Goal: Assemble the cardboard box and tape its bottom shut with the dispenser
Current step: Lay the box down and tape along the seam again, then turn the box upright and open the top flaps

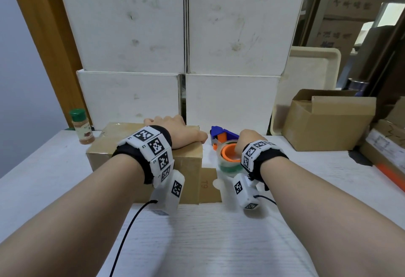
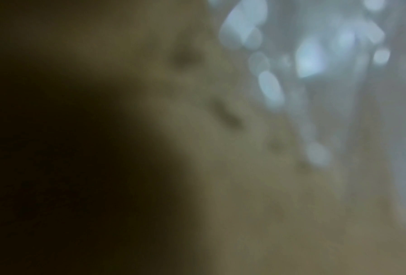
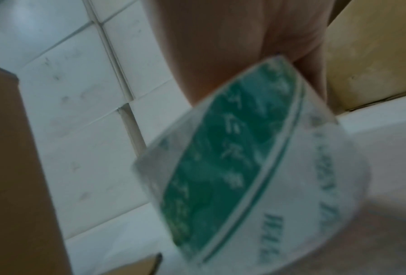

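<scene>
A brown cardboard box (image 1: 122,145) stands closed-side up on the white table (image 1: 219,243), with glossy tape along its top. My left hand (image 1: 175,130) lies palm down on the box's top right corner, pressing it. One flap (image 1: 209,185) sticks out at the box's lower right. Just right of the box, my right hand (image 1: 247,139) grips the blue and orange tape dispenser (image 1: 221,136), whose clear roll with green print (image 1: 228,160) sits low over the table. The right wrist view shows the roll (image 3: 244,158) under my palm (image 3: 232,46). The left wrist view is a blur of brown cardboard (image 2: 244,204).
A spice jar with a green cap (image 1: 80,126) stands left of the box. Stacked white boxes (image 1: 131,35) form a wall behind. An open cardboard box (image 1: 324,125) and flat cartons (image 1: 383,151) sit at the right, with a pale tray (image 1: 313,68) leaning behind.
</scene>
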A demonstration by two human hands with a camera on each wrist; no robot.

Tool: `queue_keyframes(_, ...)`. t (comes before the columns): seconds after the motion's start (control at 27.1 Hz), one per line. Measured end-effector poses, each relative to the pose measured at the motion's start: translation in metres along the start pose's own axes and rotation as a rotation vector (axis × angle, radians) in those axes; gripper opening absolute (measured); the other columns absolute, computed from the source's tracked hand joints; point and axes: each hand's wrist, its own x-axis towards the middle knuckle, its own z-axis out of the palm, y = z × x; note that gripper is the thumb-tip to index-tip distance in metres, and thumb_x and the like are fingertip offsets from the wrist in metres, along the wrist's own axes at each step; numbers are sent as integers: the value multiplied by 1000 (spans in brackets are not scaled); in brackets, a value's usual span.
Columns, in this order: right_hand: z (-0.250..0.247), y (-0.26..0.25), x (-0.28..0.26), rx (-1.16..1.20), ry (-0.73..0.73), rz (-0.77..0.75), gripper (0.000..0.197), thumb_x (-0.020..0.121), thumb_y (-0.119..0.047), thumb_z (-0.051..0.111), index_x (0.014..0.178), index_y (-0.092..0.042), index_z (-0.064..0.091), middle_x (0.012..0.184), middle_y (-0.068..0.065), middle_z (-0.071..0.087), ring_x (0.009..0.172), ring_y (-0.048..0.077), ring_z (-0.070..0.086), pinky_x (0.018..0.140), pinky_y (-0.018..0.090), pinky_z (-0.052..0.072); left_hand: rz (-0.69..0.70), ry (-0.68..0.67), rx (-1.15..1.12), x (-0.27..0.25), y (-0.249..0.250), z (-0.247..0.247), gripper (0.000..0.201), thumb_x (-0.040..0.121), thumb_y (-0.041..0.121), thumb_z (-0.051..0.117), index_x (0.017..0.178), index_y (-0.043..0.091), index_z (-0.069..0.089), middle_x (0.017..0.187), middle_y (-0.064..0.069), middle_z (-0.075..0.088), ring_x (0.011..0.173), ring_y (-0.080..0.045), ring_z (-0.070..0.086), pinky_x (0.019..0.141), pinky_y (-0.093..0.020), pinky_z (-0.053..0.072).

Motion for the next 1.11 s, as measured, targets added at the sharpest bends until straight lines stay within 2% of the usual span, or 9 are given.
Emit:
queue_keyframes(0.26,-4,3,-6,32,9,-14,21,82,-27,53,67,-13,47,58,0,48,50,16,44,49,23,34,2,2,7,0,0,1,66,64,71,48,112,27,52,110,-4,57,109,-28,47,89,-41,29)
queue_keyframes(0.37,-22,-11,-15,47,59,-157,31,76,-35,54,99,-15,56,88,4,63,74,23,59,65,29,50,-19,-4,3,1,2,2,79,64,80,42,123,28,50,123,-5,56,120,-29,44,90,-42,28)
queue_keyframes(0.44,-34,-26,-22,66,106,-247,42,80,-24,54,120,-14,51,112,7,63,96,27,61,80,36,53,-33,10,-2,1,4,3,85,68,85,32,126,26,51,128,-5,56,125,-30,43,94,-43,27)
queue_keyframes(0.52,-40,-43,-31,152,160,-318,43,85,-15,47,128,-14,46,121,10,60,106,28,58,87,38,51,-32,43,9,1,6,3,84,76,82,21,126,23,53,128,-7,57,125,-30,44,98,-44,27)
queue_keyframes(0.63,-40,-66,-45,309,165,-424,42,93,-16,38,134,-12,40,122,12,59,108,30,57,91,39,48,-20,85,20,0,5,4,74,89,67,11,128,18,52,132,-10,56,127,-30,42,102,-45,24)
queue_keyframes(0.77,-24,-81,-46,550,107,-454,35,96,-16,31,126,-7,45,118,14,61,104,31,58,92,39,47,-20,104,48,2,4,5,54,98,45,14,126,17,50,132,-12,55,127,-31,43,105,-45,22)
queue_keyframes(0.92,-5,-81,-35,825,75,-414,32,95,-16,32,102,-11,63,107,4,63,103,21,54,85,28,39,-28,105,48,4,6,5,55,98,45,12,125,18,52,131,-11,56,126,-30,43,104,-44,23)
queue_keyframes(1.03,1,-82,-32,1014,42,-357,30,93,-13,35,82,-19,62,84,-5,60,89,17,52,78,27,38,-38,99,53,3,6,5,55,98,45,13,125,18,53,131,-11,57,126,-30,44,105,-44,23)
queue_keyframes(1.11,4,-82,-32,1079,57,-335,27,94,-11,36,80,-15,59,83,-1,57,87,17,49,75,22,36,-33,89,67,2,7,4,55,99,45,12,126,18,52,132,-11,55,127,-30,42,106,-45,22)
